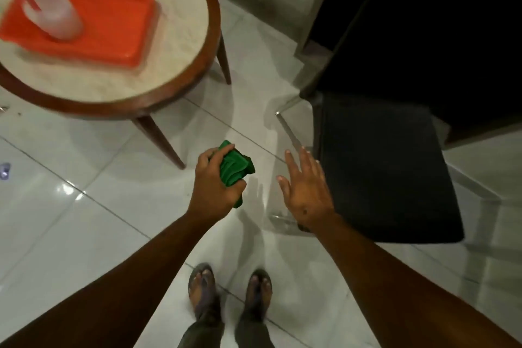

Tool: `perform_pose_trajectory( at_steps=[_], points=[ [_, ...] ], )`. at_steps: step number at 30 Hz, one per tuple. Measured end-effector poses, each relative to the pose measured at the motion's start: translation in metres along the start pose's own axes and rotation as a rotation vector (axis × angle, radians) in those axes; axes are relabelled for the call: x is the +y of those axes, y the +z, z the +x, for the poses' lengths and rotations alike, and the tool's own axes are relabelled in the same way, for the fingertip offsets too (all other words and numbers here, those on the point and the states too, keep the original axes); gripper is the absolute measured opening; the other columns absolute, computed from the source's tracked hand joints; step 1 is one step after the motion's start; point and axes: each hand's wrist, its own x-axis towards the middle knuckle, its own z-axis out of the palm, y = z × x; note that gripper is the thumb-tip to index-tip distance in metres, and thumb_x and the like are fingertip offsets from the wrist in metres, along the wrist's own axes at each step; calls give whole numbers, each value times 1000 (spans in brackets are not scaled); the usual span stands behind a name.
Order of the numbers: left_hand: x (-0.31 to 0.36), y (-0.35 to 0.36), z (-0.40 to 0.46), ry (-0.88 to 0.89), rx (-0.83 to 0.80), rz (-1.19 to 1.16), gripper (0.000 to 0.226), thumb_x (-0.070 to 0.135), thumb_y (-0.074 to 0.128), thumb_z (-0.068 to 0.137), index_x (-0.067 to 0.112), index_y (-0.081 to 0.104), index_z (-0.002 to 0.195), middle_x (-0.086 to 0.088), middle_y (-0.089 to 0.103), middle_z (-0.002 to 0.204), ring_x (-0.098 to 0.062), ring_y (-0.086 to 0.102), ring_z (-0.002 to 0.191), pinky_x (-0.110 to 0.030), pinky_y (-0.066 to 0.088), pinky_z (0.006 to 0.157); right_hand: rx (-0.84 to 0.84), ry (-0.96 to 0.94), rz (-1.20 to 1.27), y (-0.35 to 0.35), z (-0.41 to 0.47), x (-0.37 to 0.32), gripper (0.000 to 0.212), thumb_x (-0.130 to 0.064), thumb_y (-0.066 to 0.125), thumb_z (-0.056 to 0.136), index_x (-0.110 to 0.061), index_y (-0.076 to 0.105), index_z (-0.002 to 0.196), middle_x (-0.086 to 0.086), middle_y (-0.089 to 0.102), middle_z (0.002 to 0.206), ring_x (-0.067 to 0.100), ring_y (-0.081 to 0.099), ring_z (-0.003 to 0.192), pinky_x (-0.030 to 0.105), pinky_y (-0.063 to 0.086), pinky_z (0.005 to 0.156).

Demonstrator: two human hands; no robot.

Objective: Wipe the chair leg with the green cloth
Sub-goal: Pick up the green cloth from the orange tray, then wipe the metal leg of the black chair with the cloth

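Observation:
A folded green cloth [234, 169] is bunched in my left hand [213, 183], held over the white floor tiles in the middle of the view. To the right stands a chair with a black padded seat [387, 172] and pale metal legs; one leg [288, 130] runs down along the seat's left edge. My right hand [306, 192] hovers flat with fingers spread, just left of the seat and near that leg, touching nothing that I can see. The cloth is apart from the chair.
A round wooden side table [180, 85] with a pale top stands at the upper left, carrying an orange tray [113, 25] and a blurred white brush with a red handle [53, 17]. My sandalled feet [230, 291] stand below. A dark cabinet [423, 22] fills the upper right.

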Motion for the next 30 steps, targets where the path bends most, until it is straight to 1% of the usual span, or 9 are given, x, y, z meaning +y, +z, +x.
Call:
perform_pose_trajectory(
  at_steps=[2,4,6,11,14,19,24,28,30],
  points=[
    [-17,34,-16,-48,-27,-62,73,0,78,73,9,57,142,-14,52,133,-21,52,116,-3,41,96,-6,29,-24,16,-18,29,68,-53,25,108,-22,8,166,16,5,173,33,4,160,45,2,128],
    [-35,62,-25,-53,-82,-124,48,-2,74,70,3,65,117,-19,64,109,-31,63,97,-38,58,90,-18,76,-51,32,-24,53,68,-52,29,108,-22,7,165,16,2,173,33,2,160,45,2,127],
    [-61,85,-32,-70,-113,-188,29,-3,69,66,5,62,93,-16,61,83,-37,61,76,-53,57,69,-41,87,-68,49,-25,71,70,-51,32,107,-23,4,165,16,-3,173,33,-1,160,46,2,127],
    [-133,130,-37,-448,-58,-432,58,-5,73,78,26,62,126,1,66,102,-20,70,83,-43,64,78,111,0,-111,70,-16,93,71,-49,31,107,-13,13,165,23,3,171,38,4,160,51,9,130],
    [-160,158,-35,-596,-59,-552,51,-6,74,79,36,65,108,4,65,98,-3,71,66,-19,57,53,232,-19,-54,79,-15,96,73,-49,31,104,-9,19,164,22,12,171,38,12,159,52,13,129],
    [-178,213,-18,-691,-79,-712,55,-7,68,78,47,74,69,18,69,59,4,64,45,-16,53,46,332,-49,2,92,-13,104,72,-48,32,105,-8,20,163,18,15,171,34,13,159,51,13,129],
    [-191,269,7,-797,3,-855,47,3,70,83,21,64,126,-4,70,103,-15,69,85,-23,57,63,429,-77,9,101,-10,111,68,-50,28,107,-11,23,163,17,20,170,34,18,158,50,15,128],
    [-198,310,31,-889,-61,-941,52,45,69,88,21,62,134,-9,69,122,-21,65,99,-31,55,81,436,-91,4,104,-8,115,68,-50,27,107,-12,22,163,16,19,171,31,16,158,50,16,128],
    [-207,320,41,-985,-34,-1039,64,72,51,89,23,63,129,-4,69,110,-24,63,103,-37,51,94,452,-99,2,106,-9,118,67,-49,28,107,-13,23,163,15,19,171,29,16,158,48,15,128]
  ],
)
